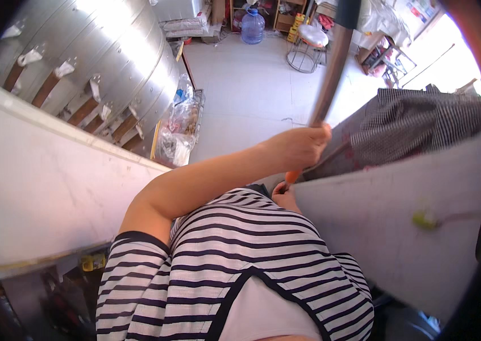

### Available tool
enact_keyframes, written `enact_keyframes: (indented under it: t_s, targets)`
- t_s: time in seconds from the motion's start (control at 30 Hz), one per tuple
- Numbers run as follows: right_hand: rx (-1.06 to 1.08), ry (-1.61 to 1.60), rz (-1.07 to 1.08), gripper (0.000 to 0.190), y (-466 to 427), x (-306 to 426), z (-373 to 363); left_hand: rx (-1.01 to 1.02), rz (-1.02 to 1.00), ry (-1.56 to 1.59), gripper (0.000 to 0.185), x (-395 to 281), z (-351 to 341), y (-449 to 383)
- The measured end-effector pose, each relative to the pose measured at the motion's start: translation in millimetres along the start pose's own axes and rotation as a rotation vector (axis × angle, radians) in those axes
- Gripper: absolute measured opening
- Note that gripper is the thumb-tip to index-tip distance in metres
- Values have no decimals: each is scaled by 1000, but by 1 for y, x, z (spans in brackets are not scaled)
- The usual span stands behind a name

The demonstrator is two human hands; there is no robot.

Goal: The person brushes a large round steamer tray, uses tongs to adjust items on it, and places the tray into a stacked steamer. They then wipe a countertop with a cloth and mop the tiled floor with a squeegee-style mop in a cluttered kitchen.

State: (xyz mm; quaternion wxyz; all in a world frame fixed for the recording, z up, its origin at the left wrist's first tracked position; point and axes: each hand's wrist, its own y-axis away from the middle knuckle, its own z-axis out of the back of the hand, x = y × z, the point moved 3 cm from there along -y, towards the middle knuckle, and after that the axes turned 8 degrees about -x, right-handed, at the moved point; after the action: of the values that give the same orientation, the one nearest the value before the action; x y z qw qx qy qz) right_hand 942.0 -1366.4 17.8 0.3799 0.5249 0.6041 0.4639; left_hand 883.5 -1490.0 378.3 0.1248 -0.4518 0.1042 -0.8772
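Observation:
A long brown pole [332, 76] with a dark sleeve at its upper end runs from the top edge down towards my body. My left hand [306, 147] is closed around its lower stretch, with the arm reaching across from the left. Just below that fist, an orange section [293, 175] of the pole shows. My right hand [285, 195] is beside my striped shirt, its fingers curled around the pole's lower end; the shirt hides most of that arm. The far end of the pole is out of view.
White-topped surfaces flank me at left [53, 170] and right [364, 221]. Striped grey cloth [402, 123] lies beyond the right one. Ahead are a crate with plastic bags [176, 136], a wire stool [308, 42], a blue water bottle [252, 26] and a large metal cylinder [108, 47].

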Motion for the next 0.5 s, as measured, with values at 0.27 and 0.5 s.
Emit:
enact_keyframes:
  t_s: [0.27,0.5]
  targets:
    - [312,-87,-13,11,-23,41,-166,-143,-226,-8,24,63,-86,-64]
    - [413,-316,-254,8,-78,117,-225,-600,-27,1255,10,105,-169,-32]
